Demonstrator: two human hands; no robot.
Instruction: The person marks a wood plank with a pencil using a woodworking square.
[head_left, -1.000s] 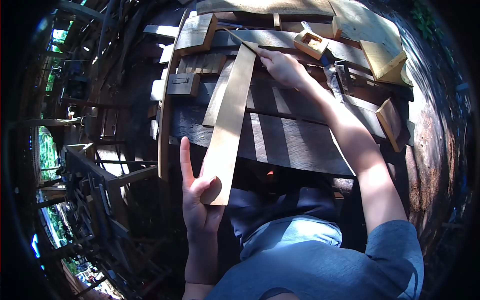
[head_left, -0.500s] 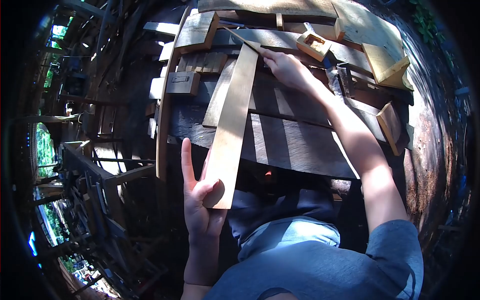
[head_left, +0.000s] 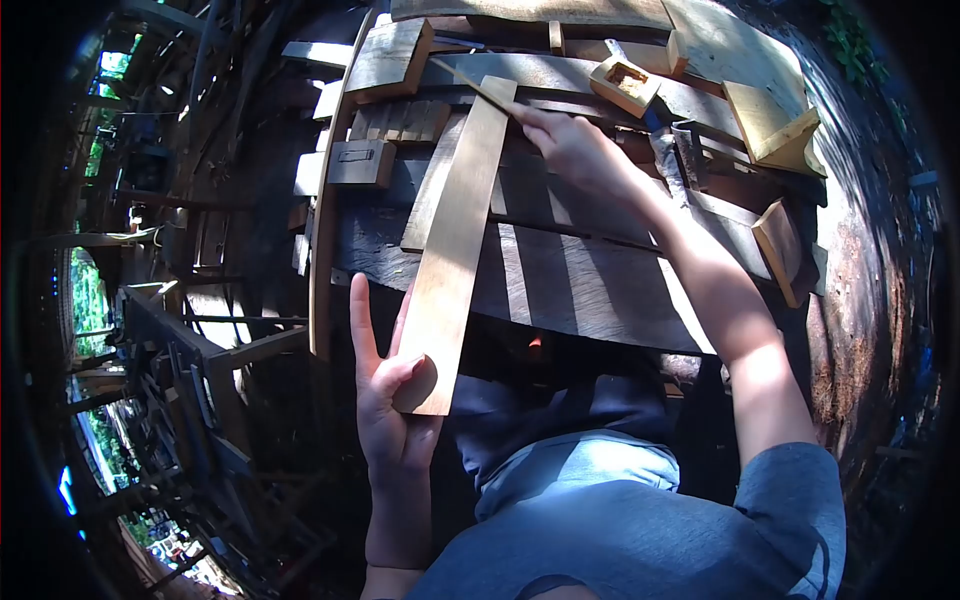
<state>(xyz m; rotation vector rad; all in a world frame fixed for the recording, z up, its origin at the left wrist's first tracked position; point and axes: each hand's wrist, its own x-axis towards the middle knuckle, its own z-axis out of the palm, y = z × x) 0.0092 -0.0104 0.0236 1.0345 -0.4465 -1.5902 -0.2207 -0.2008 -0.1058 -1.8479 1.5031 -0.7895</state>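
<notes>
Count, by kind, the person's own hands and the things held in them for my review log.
Hands: 2 (left hand, right hand)
Long flat board, in the left hand: 1
Thin strip, in the right hand, lying across the board's far end: 1
Total: 4

Two bare hands: one left hand (head_left: 396, 408), one right hand (head_left: 585, 153). One long pale board (head_left: 455, 250). One thin stick-like tool (head_left: 464, 78). One hollowed block (head_left: 626, 86), one slotted block (head_left: 358, 164). One tabletop (head_left: 590, 290), its overlapping planks too shadowed to count.
</notes>
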